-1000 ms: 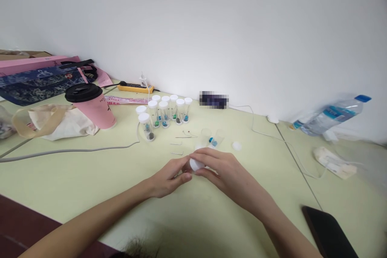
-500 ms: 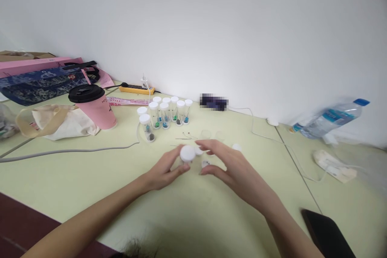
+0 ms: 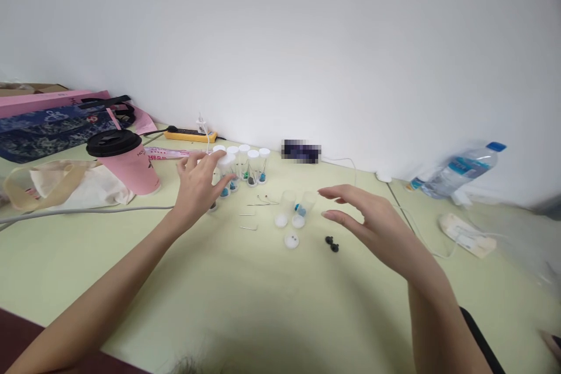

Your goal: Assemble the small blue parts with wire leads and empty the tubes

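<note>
My left hand [image 3: 199, 182] reaches to the near side of a cluster of clear vials [image 3: 253, 167] with white caps. Its thumb and forefinger are round one capped vial [image 3: 227, 165], which stands or is held beside the others. Blue, green and dark pieces show inside the vials. My right hand [image 3: 366, 219] hovers with thumb and fingers apart, holding nothing. Left of its fingertips are two clear tubes [image 3: 288, 201] with white ends towards me; a blue piece [image 3: 300, 210] shows at one. A loose white cap [image 3: 291, 240] with small dark specks lies nearer me.
Two small black pieces [image 3: 332, 243] and thin bent metal rods [image 3: 249, 227] lie on the table. At left stand a pink cup [image 3: 131, 166], a cloth bag [image 3: 83, 184] and a yellow power strip [image 3: 190, 135]. A water bottle [image 3: 460, 170] leans at right.
My left hand has carried the capped vial from the middle leftwards to the cluster. My right hand has moved right, uncovering the tubes, the cap and the black pieces. The view has shifted slightly.
</note>
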A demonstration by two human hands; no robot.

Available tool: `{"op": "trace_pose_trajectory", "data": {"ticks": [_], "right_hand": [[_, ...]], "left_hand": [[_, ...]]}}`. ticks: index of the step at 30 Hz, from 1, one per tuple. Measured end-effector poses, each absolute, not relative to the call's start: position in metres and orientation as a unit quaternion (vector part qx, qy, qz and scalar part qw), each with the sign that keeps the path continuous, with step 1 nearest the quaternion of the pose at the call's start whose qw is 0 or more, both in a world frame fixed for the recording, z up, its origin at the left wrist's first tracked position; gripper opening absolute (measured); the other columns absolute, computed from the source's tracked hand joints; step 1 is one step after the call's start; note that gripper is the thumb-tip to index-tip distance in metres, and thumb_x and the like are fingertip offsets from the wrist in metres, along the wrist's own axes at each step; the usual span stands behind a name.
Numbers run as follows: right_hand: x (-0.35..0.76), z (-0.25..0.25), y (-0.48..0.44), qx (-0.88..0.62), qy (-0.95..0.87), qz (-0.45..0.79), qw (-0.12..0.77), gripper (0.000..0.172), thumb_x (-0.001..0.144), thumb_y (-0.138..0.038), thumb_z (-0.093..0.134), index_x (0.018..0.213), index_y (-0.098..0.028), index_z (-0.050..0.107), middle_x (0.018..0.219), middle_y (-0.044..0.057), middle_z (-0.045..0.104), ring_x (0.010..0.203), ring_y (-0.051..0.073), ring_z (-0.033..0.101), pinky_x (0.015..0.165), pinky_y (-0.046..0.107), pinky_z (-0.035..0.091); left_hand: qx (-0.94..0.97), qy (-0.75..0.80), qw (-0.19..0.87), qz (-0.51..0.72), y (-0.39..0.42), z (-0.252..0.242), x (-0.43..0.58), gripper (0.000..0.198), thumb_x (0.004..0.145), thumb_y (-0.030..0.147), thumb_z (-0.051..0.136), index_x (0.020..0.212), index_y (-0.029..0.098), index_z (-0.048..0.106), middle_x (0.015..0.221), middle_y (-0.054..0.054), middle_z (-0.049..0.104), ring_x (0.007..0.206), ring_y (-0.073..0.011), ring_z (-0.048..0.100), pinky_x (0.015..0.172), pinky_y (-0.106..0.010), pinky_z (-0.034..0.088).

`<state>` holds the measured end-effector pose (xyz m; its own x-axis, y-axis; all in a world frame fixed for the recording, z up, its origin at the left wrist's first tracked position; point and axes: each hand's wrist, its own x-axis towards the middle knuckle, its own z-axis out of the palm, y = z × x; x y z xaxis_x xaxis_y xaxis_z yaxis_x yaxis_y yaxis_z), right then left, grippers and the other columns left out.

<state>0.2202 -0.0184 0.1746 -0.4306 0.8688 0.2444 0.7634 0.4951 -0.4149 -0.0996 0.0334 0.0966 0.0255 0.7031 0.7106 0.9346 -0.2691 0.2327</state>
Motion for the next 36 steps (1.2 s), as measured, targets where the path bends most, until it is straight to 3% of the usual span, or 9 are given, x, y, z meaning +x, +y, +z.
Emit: {"op": "trace_pose_trajectory", "data": {"ticks": [5,10,19,26,31,36], "right_hand": [[0.224,0.169,-0.009,-0.509,-0.825,0.137,0.201,0.031,0.092,-0.046,0.044,0.115,-0.030,0.057,0.120,0.002,0.062,0.106,0.023,0.059,0.081,0.034,0.049],[0.215,0.152,0.001,-0.494,-0.836,0.125,0.204,0.031,0.094,-0.041,0.041,0.118,-0.030,0.055,0.125,0.003,0.057,0.110,0.024,0.056,0.085,0.037,0.047],[0.212,0.142,0.008,-0.492,-0.844,0.100,0.191,0.033,0.094,-0.038,0.041,0.124,-0.032,0.050,0.132,0.004,0.049,0.121,0.026,0.047,0.093,0.041,0.044],[0.212,0.128,0.015,-0.499,-0.849,0.100,0.145,0.045,0.089,-0.029,0.047,0.134,-0.032,0.039,0.139,0.004,0.042,0.127,0.026,0.040,0.096,0.040,0.042],[0.210,0.116,0.023,-0.499,-0.842,0.143,0.146,0.045,0.087,-0.022,0.046,0.131,-0.031,0.041,0.133,0.004,0.049,0.120,0.024,0.047,0.095,0.040,0.041],[0.207,0.108,0.028,-0.499,-0.826,0.190,0.181,0.034,0.087,-0.019,0.045,0.119,-0.030,0.048,0.115,0.003,0.060,0.101,0.020,0.058,0.081,0.035,0.048]], "left_hand": [[-0.670,-0.596,0.252,-0.365,0.048,0.084,-0.107,0.031,0.087,0.042,0.051,0.107,0.018,0.053,0.093,-0.013,0.067,0.109,-0.0336,0.047,0.091,-0.049,0.019],[-0.687,-0.586,0.275,-0.330,0.058,0.077,-0.113,0.020,0.091,0.035,0.046,0.092,0.019,0.057,0.087,-0.012,0.068,0.102,-0.0322,0.053,0.090,-0.050,0.018],[-0.704,-0.555,0.249,-0.367,0.056,0.075,-0.119,0.017,0.089,0.031,0.049,0.093,0.021,0.062,0.097,-0.009,0.070,0.107,-0.0295,0.054,0.095,-0.050,0.020],[-0.723,-0.508,0.264,-0.386,0.041,0.066,-0.109,0.021,0.083,0.028,0.056,0.101,0.019,0.061,0.115,-0.014,0.062,0.117,-0.0337,0.046,0.096,-0.052,0.027],[-0.824,-0.440,0.061,-0.351,0.021,0.045,-0.057,0.024,0.088,0.028,0.051,0.109,0.019,0.056,0.109,-0.010,0.062,0.111,-0.0261,0.050,0.096,-0.042,0.039],[-0.811,-0.453,-0.143,-0.341,0.022,0.023,-0.022,0.038,0.083,0.035,0.059,0.119,0.023,0.051,0.114,-0.008,0.060,0.113,-0.0248,0.050,0.093,-0.039,0.043]]}}
